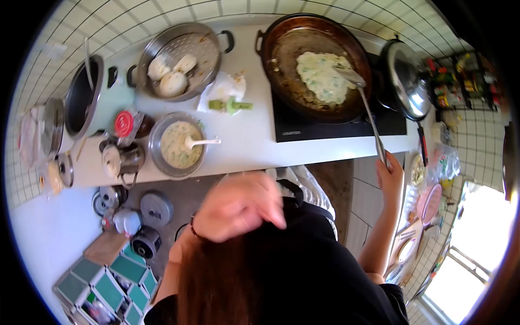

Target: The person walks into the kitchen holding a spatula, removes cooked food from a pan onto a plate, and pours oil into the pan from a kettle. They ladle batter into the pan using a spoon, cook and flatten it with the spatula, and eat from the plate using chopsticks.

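My right hand (391, 176) is closed around the handle of a metal spatula (374, 119). The spatula's head rests on the right edge of a pale batter pancake (325, 77) with green bits, which lies in a large dark pan (287, 43) on a black cooktop (303, 132). My left hand (239, 207) is raised near my chest, in front of the counter, and is blurred; its fingers cannot be made out clearly. A metal bowl of batter (181, 149) with a white spoon (203, 142) stands on the counter at the left.
Behind the bowl sits a steamer tray (203, 67) with white buns. A green clip (230, 105) lies on a paper towel. At the left are a deep pot (100, 103), a red-lidded jar (124, 124) and a metal pitcher (130, 158). A lidded pan (406, 78) stands right of the cooktop.
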Demonstrator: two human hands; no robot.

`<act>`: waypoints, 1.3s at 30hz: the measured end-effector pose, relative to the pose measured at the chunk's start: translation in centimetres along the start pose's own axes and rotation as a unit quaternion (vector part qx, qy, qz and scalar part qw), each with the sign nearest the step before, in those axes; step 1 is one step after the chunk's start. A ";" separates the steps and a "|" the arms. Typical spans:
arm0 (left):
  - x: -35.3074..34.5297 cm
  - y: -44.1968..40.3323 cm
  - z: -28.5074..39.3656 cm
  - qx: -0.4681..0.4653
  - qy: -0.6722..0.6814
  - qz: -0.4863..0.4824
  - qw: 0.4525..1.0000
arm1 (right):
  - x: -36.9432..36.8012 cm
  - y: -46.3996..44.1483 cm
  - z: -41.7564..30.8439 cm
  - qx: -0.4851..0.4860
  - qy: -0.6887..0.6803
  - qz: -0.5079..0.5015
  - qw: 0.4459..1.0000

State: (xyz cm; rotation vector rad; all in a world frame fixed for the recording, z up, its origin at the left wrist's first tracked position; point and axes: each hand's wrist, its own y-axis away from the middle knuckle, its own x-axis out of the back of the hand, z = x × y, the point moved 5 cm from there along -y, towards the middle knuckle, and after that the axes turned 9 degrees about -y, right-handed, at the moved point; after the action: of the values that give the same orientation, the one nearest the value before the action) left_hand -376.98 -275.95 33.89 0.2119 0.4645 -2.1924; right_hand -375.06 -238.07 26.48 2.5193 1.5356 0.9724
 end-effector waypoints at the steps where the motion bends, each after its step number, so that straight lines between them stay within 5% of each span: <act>1: -2.1 -1.4 2.0 -0.060 0.002 -0.069 0.996 | -0.6 0.5 0.5 -0.008 -0.034 0.003 0.999; 3: -4.1 -3.6 5.3 -0.135 0.073 -0.190 0.970 | -1.5 1.3 1.0 -0.021 -0.064 0.006 0.998; 7: -3.7 -5.7 6.3 -0.244 0.050 -0.029 0.968 | -2.2 2.3 1.1 -0.014 -0.074 -0.016 0.997; 11: -5.3 -7.0 7.3 -0.241 0.016 -0.100 0.965 | -2.5 3.9 1.0 -0.028 -0.091 0.006 0.995; 16: -8.4 -7.1 5.6 -0.107 0.061 -0.116 0.986 | -2.8 6.7 2.0 -0.039 -0.181 0.028 0.982; 21: -9.6 -9.2 1.6 -0.081 0.114 -0.362 0.922 | -2.6 10.6 3.5 -0.059 -0.310 0.051 0.947; 25: -12.0 -10.3 -0.8 -0.011 0.180 -0.427 0.886 | -1.9 13.6 5.4 -0.108 -0.443 0.054 0.889; 39: -27.1 -5.4 -5.3 0.118 0.113 -0.506 0.847 | 8.4 21.2 16.0 -0.087 -0.606 0.087 0.786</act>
State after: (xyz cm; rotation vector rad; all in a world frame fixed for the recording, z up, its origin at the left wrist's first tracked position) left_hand -364.68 -251.19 38.83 0.4342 0.4938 -3.2985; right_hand -347.26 -237.61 24.87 2.2425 0.7249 -0.5188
